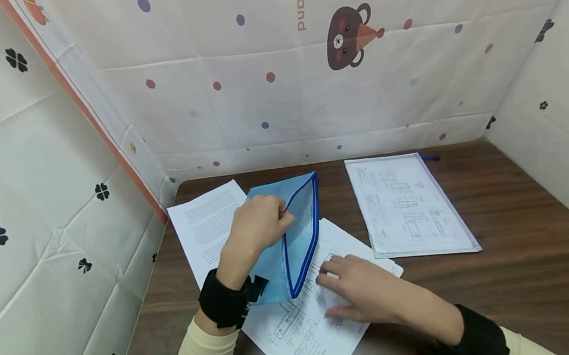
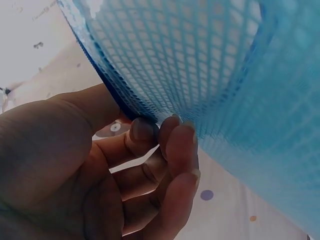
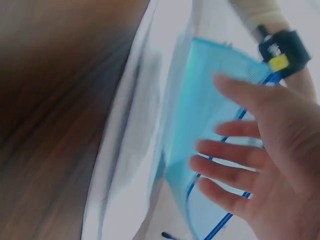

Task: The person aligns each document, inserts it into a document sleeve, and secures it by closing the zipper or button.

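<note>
My left hand (image 1: 258, 224) pinches the edge of a light-blue mesh document pouch (image 1: 274, 269) with dark-blue trim. The pouch's mouth gapes toward the right, and mesh lining (image 2: 200, 55) shows close up in the left wrist view. To its right, my right hand (image 1: 357, 289) hovers over a sheet with technical drawings (image 1: 309, 347), fingers spread and slightly blurred. In the right wrist view its fingers hold nothing, with the pouch behind them. Partly under the pouch lies a sheet of printed text (image 1: 208, 224).
At the back right of the wooden table (image 1: 511, 222) lies a flat stack of drawings (image 1: 406, 204), with a dark-blue pen (image 1: 430, 157) by its far corner. Printed cloth walls (image 1: 265, 103) enclose the table on the back and sides.
</note>
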Demonstrator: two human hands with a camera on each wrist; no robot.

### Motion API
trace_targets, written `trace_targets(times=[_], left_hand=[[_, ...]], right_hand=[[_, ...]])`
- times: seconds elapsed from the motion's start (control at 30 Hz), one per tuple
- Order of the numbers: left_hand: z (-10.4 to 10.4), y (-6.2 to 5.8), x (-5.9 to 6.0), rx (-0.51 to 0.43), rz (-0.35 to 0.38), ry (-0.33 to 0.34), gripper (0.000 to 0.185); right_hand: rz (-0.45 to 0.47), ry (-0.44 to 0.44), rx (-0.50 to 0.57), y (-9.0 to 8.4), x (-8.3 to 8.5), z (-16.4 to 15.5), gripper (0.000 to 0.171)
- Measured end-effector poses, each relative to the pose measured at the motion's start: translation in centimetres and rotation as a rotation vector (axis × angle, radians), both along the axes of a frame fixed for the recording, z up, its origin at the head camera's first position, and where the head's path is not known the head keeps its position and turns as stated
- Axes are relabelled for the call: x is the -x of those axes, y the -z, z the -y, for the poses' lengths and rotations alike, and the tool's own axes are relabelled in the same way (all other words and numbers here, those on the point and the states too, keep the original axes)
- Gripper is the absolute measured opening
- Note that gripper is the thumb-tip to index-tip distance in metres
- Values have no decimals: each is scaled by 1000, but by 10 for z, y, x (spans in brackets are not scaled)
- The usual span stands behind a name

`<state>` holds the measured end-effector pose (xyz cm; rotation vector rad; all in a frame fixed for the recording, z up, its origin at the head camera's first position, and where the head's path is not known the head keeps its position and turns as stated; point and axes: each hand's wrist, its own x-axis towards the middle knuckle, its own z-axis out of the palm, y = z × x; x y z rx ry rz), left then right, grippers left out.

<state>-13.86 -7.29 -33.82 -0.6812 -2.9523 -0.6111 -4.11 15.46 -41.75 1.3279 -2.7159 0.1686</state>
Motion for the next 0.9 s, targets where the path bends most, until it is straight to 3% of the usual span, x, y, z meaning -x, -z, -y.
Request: trace_targets(times=[0.13,0.33,0.57,0.8,0.9], left_hand=[[3,-1,1,-12,4,-4,43],[3,0,1,-29,-9,10,43],[4,1,1,-55,-6,16,44],[5,2,2,-64,-6,26,43],[5,3,2,-63,1,23,44]], right_hand=[[79,-108,-97,-3,-18,8,70],[237,-74,-241,0,-35,17,97],[191,-80,-282,7,-45,17,101],[309,-80,-284,14,-61,12,100],[242,-95,-270,16,-66,11,93]])
